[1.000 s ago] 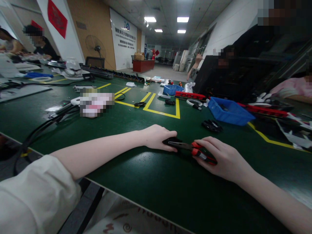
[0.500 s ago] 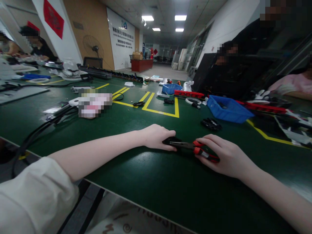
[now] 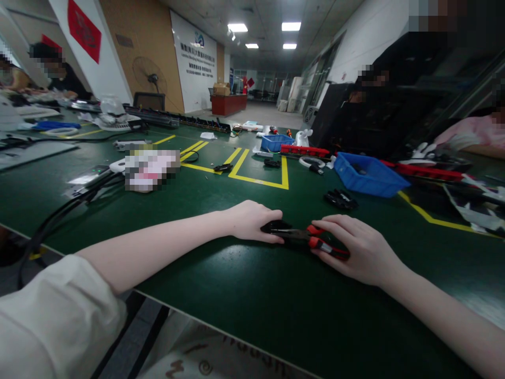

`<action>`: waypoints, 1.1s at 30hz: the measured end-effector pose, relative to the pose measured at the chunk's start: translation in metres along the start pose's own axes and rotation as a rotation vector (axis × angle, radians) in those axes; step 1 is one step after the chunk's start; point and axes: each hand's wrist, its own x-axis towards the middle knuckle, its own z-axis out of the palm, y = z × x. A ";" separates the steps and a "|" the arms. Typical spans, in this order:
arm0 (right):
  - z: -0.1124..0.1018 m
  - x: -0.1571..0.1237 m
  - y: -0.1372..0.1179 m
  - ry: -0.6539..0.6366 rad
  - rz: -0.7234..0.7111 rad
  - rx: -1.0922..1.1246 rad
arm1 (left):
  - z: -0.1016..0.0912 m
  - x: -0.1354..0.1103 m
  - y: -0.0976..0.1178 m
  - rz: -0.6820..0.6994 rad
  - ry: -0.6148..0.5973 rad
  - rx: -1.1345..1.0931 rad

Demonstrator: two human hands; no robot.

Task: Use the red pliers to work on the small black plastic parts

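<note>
Between the thumb and fingers of my left hand [image 3: 252,221] is a small black part [image 3: 278,225], partly hidden; its kind is not clear. My right hand [image 3: 361,246] is closed around the red and black handles of long-nose pliers [image 3: 326,247]. The jaws of the pliers point left and lie against or just over the black part; I cannot tell whether they grip it. Both hands are low over the green table [image 3: 236,284]. Past my right hand lies a small pile of black parts [image 3: 341,199].
A blue bin [image 3: 369,179] stands at the right, a smaller blue bin [image 3: 277,142] farther back. Black pieces [image 3: 272,163] lie near yellow tape [image 3: 258,182]. At the left are a partly blurred pink-white object [image 3: 148,171] and black cables [image 3: 74,202]. Other people sit around the table.
The pliers and my right hand have shifted slightly left, toward my left hand. My left hand still holds the black part in nearly the same place.
</note>
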 end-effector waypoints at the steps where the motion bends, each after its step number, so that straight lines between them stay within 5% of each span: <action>1: 0.000 0.000 0.000 0.011 -0.008 -0.017 | 0.000 0.000 0.000 0.000 0.001 -0.001; 20: 0.004 -0.004 0.006 0.042 0.153 0.031 | -0.001 -0.001 0.001 -0.002 0.008 0.001; 33: 0.004 -0.005 0.007 0.012 0.082 0.050 | 0.001 0.000 -0.002 0.025 0.017 -0.004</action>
